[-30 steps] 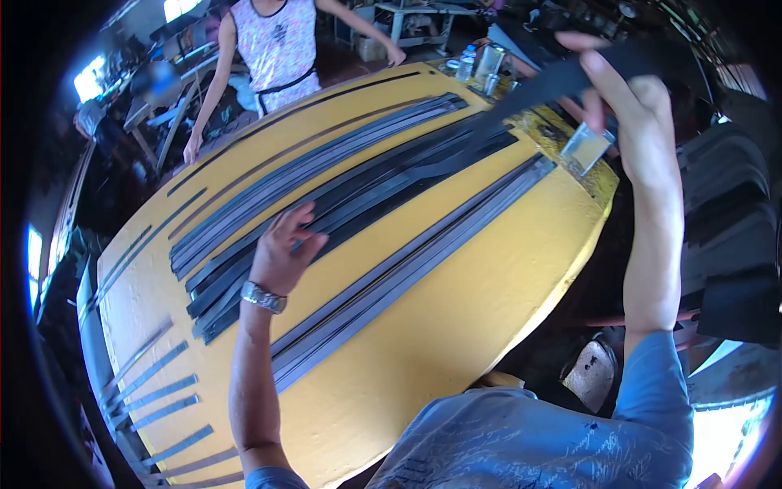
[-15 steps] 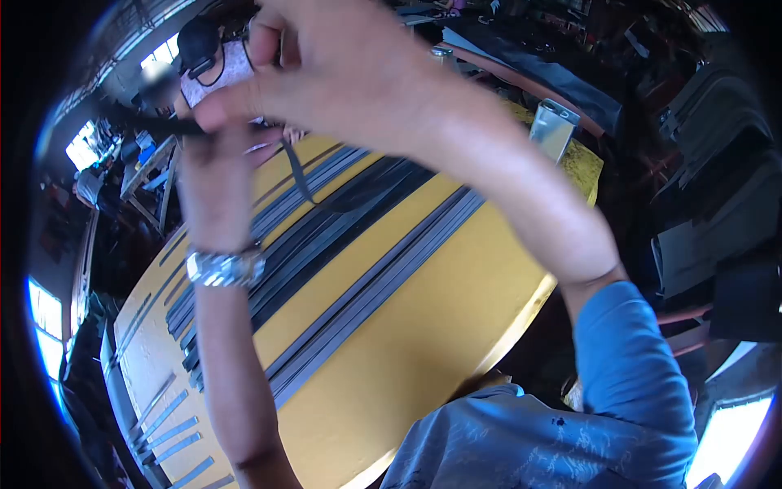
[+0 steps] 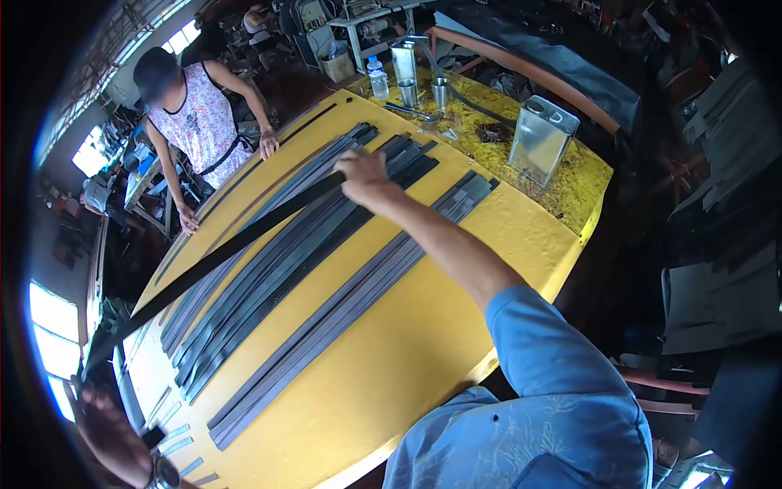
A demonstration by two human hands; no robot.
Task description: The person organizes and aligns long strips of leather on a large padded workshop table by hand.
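A long black strip, which looks like leather or a similar sheet material, is stretched diagonally above the yellow table. My right hand is closed around its far end, over the middle of the table. At the lower left, my left hand, with a metal watch on the wrist, is closed on the near end; its fingers are partly in shadow. Beneath the strip lie bundles of dark strips. A bundle of grey strips lies closer to me.
A co-worker stands across the table with both hands on its far edge. A metal can, a plastic bottle and metal cups stand on the stained far-right end. Short strips lie at the near-left end.
My hands were close together, raised in front of me with the strip. They have moved apart, left hand down to the lower left, right hand over the table, and the strip is now straight.
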